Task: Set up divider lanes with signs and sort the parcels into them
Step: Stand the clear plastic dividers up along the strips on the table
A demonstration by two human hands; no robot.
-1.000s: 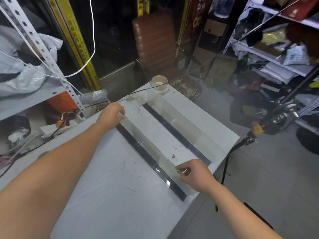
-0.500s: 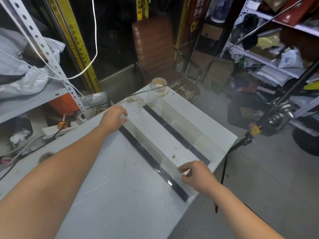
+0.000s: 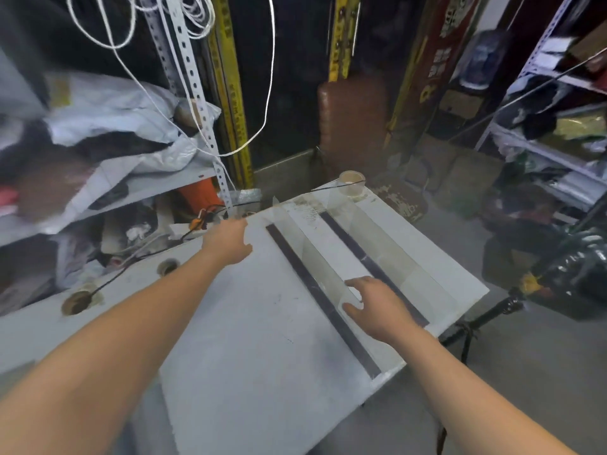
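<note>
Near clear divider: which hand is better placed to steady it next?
Probably the right hand: its spread fingers sit at the near clear divider, thumb on one side. The left hand hangs open over the table, apart from the divider's far end.

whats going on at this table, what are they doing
A person is laying out lanes on a white table. Two clear dividers stand upright along it, the nearer divider on a dark strip and the farther divider beside it. The left hand is open by the nearer divider's far end, and the right hand is spread open over its near end. A roll of tape sits at the far corner. No signs or parcels are in the lanes yet.
</note>
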